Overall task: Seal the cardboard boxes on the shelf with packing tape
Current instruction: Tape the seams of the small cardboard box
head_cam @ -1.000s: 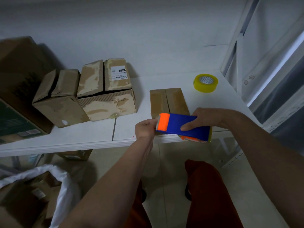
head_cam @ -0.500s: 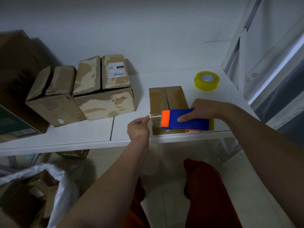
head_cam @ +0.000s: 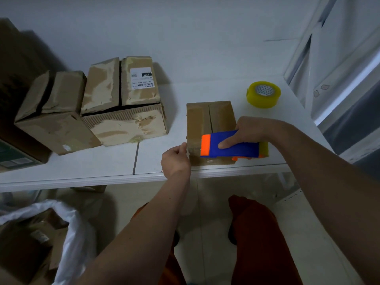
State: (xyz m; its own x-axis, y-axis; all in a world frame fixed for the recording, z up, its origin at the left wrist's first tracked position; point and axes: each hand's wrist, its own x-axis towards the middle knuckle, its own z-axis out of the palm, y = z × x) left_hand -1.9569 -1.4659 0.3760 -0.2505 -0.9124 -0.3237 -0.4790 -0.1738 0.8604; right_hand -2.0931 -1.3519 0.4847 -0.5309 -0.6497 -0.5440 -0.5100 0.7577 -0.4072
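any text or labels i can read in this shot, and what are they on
White shipping label on the taller brown cardboard box: it lies upside down to the camera; a dark tab seems to read "15H", unsure. The number line, the barcode and the square code are too small to read.
Green-sided carton at the left edge: pale labels, blurred, unreadable.
Blue and orange tape dispenser and yellow tape roll: no text visible.

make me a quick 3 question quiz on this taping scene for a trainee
1. True or false: the spare yellow tape roll lies on top of a box.
2. Which hand holds the blue and orange tape dispenser? A left B right
3. Fill in: the left hand is at the ___ side of the small box.

Key: 1 false, it lies on the shelf; 2 B, the right hand; 3 left.
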